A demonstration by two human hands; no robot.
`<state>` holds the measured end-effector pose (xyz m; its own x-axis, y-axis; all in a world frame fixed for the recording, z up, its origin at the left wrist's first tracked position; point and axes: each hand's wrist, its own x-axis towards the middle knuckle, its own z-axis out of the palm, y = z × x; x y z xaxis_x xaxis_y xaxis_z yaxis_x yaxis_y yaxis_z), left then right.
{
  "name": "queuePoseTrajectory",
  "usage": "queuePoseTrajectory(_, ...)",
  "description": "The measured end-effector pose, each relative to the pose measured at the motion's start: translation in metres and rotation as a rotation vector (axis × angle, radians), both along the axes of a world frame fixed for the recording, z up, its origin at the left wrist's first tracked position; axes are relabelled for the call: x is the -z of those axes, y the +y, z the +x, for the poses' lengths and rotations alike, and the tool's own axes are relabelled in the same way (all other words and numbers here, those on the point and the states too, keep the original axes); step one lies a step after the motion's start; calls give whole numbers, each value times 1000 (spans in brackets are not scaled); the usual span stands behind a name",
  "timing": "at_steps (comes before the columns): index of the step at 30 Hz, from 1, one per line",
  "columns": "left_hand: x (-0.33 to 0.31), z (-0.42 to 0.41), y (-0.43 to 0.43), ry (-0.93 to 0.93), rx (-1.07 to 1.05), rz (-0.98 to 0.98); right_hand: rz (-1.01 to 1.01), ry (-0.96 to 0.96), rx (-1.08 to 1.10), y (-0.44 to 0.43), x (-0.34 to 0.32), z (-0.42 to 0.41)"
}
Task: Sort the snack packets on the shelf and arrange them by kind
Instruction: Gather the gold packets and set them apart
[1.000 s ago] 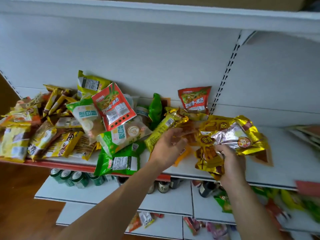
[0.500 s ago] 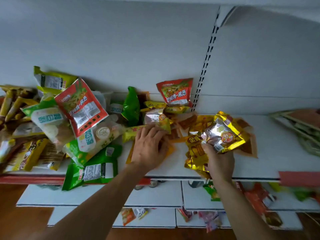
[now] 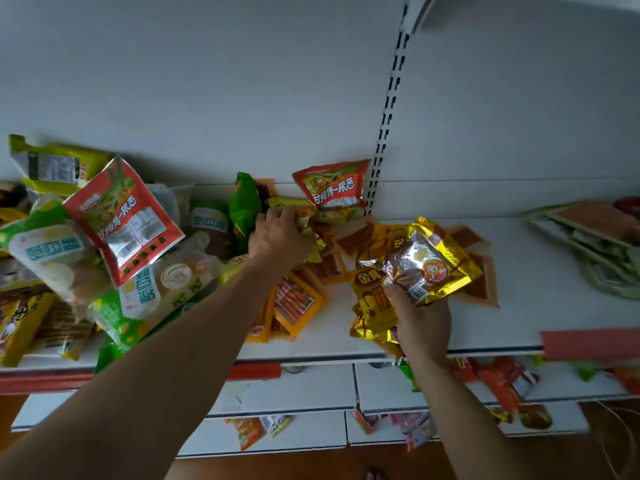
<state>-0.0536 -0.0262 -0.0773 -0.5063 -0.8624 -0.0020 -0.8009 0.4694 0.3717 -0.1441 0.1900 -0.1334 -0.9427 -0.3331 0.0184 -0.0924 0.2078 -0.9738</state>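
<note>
the left hand has reached deeper into the heap, fingers now curled round another gold packet at the back of the shelf, while the right hand still clutches the growing gold bundle.

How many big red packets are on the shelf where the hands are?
2. The left red packet lies tilted atop the pile; the right red packet leans on the back wall by the slotted upright, beyond the left hand. Others may be buried.
</note>
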Motion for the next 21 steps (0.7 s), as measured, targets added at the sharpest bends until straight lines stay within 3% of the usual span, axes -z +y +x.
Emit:
queuePoseTrajectory(10, -12, 7, -4, 60, 104, -150, 19, -68, -5, 1, 3, 0)
queuePoseTrajectory(15, -30, 14, 6, 433, 276, -187, 0, -92, -28, -1, -5, 5)
queuePoseTrajectory(21, -48, 19, 40, 639, 386, -311, -167, -273, -59, 6, -29, 9)
